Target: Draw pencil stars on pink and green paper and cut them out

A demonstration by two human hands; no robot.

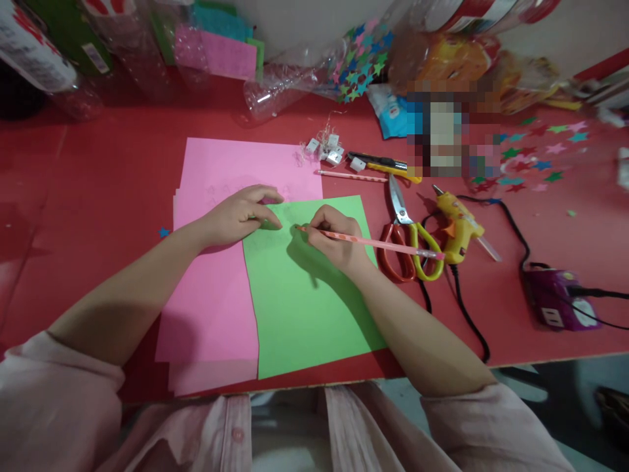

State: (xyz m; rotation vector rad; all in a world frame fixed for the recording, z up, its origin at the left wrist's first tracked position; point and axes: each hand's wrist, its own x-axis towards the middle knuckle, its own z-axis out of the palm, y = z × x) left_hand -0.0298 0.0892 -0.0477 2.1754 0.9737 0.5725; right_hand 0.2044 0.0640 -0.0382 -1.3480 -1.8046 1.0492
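Observation:
A green sheet of paper [314,301] lies on the red table, partly over pink sheets [211,288]. My right hand [337,239] is closed around a pink pencil [388,246], its tip close to the upper part of the green sheet. The pencil's eraser end points right, above the scissors. My left hand [246,213] rests with fingers apart across the pink paper and the green sheet's upper left edge, holding nothing. Faint grey marks show on the green sheet between my hands.
Scissors [400,213], a yellow glue gun [457,226] with a black cord, and a purple box [557,298] are at right. A second pencil [351,176], a cutter [383,164] and small white tags [334,154] lie behind. Plastic bottles [285,85] line the back.

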